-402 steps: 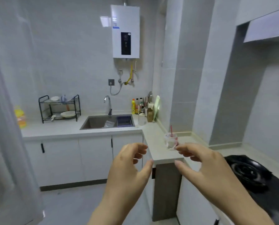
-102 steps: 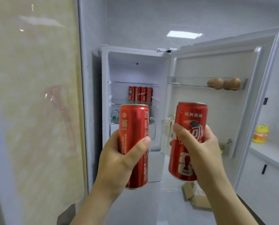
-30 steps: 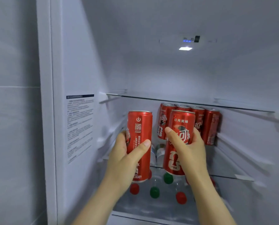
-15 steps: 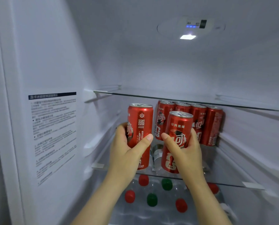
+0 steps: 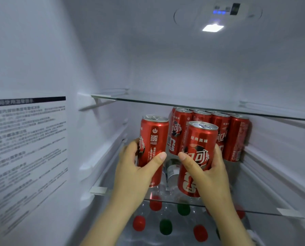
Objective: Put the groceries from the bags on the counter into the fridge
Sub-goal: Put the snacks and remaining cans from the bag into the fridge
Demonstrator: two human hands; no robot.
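Barely moved from half a second ago, only a touch lower, the left hand (image 5: 135,173) curls round the left can (image 5: 154,139) and the right hand (image 5: 208,174) round the right can (image 5: 199,139). Both bases reach the glass shelf (image 5: 265,197) in the fridge (image 5: 41,50), before the back row (image 5: 220,128); contact is unclear. Setting down and letting go seems next.
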